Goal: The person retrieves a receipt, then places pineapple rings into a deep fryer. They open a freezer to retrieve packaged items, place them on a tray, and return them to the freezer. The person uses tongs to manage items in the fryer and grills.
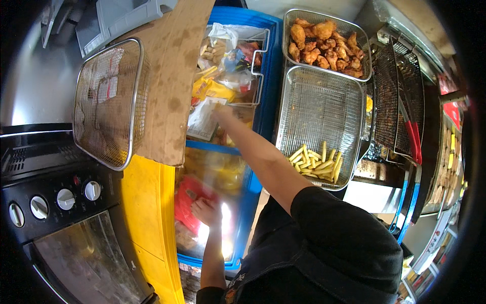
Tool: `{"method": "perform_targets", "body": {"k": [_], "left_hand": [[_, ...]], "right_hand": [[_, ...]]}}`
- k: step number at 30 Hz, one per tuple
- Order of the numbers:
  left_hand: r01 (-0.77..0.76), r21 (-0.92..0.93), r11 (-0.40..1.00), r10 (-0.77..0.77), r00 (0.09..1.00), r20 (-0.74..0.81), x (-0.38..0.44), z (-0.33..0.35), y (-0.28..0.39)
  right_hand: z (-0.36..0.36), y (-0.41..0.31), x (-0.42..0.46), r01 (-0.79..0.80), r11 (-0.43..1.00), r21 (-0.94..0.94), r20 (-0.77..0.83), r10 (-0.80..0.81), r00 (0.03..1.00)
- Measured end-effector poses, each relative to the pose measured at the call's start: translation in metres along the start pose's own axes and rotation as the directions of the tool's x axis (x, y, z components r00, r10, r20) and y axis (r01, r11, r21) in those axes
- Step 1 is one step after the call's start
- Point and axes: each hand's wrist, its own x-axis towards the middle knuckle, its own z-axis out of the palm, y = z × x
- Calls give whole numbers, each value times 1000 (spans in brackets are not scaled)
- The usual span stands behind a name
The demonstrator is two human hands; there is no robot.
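Observation:
My right hand reaches down into the uncovered half of a blue-rimmed chest freezer. It is blurred and sits at a white printed packet; whether the fingers grip it cannot be told. Around it lie a yellow plastic bag, clear bags of frozen food and a white wire freezer basket. My left hand rests on the transparent sliding lid over the nearer half, holding nothing. Beneath that lid a red bag shows through.
On the right, one wire mesh basket holds fried chicken pieces and another holds French fries. Red-handled tongs lean by dark fryer baskets. At left are a mesh basket, cardboard and a black oven with knobs.

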Motion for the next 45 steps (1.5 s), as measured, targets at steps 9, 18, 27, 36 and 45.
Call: {"method": "perform_targets", "body": {"k": [9, 18, 27, 36, 45], "left_hand": [[-44, 10, 999, 44, 998, -39, -6, 8, -12], [-78, 39, 996, 80, 995, -58, 0, 6, -7], [-89, 31, 996, 91, 994, -56, 10, 12, -3], [-64, 30, 997, 65, 997, -50, -6, 4, -7], [-70, -114, 991, 63, 996, -62, -21, -31, -23]], "right_hand": [[-8, -49, -46, 149, 727, 671, -524, 322, 788], [-5, -70, -42, 293, 591, 751, -604, 437, 666], [9, -75, 27, 418, 415, 808, -588, 611, 530], [13, -83, -99, 46, 785, 617, -575, 411, 708], [35, -97, -255, 377, 893, -245, -301, -440, 846]]}}
